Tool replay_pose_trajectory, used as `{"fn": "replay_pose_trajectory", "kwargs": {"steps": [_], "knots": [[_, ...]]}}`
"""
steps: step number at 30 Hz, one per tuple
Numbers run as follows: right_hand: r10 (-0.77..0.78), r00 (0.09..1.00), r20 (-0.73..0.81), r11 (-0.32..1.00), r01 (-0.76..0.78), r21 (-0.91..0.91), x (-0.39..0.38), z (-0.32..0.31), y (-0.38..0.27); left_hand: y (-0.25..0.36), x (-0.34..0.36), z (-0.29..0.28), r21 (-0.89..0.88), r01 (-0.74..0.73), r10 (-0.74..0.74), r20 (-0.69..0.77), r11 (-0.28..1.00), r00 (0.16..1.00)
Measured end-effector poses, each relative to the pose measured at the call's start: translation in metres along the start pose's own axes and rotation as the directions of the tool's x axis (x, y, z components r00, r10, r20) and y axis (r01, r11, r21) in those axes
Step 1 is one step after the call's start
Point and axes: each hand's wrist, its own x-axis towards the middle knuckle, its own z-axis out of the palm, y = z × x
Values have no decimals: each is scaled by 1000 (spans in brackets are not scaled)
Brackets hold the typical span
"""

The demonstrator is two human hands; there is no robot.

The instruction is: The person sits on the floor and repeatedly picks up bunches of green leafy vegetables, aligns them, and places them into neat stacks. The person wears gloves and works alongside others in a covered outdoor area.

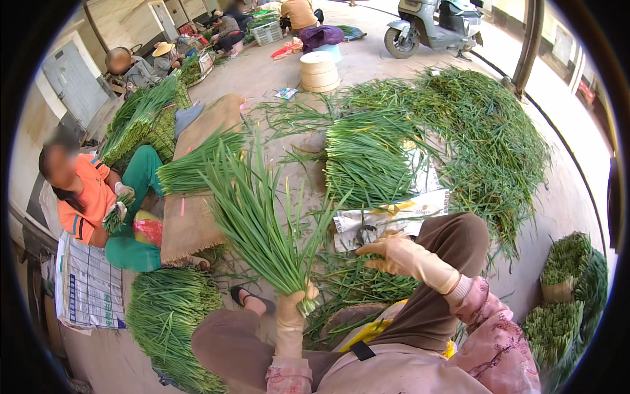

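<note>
My left hand (289, 308), in a pale glove, is closed around the pale stem ends of a bunch of garlic chives (262, 226); the long green leaves fan up and away. To the right, my gloved right hand (403, 259) is raised over my knee with its fingers apart and nothing in it. Just beyond it lies a white printed sack (387, 220), and on that a neat stack of chives (367, 161). Loose chives (367, 285) cover the floor between my legs, partly under my right hand.
A seated co-worker in orange (85, 190) holds a small bunch beside a burlap-covered surface (190, 230). A big loose heap of greens (485, 144) spreads at right. Tied bundles (554, 328) stand lower right. Farther off are a round tub (319, 72) and a scooter (436, 26).
</note>
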Motion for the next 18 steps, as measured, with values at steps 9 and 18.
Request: {"fn": "replay_pose_trajectory", "kwargs": {"steps": [9,18], "knots": [[75,993,-89,530,36,847,34,43,-71,-8,0,5,147,-10,10,0,989,1000],[-304,653,-694,757,608,240,12,81,-62,-5,9,-2,-85,-129,118,-129,988,985]]}}
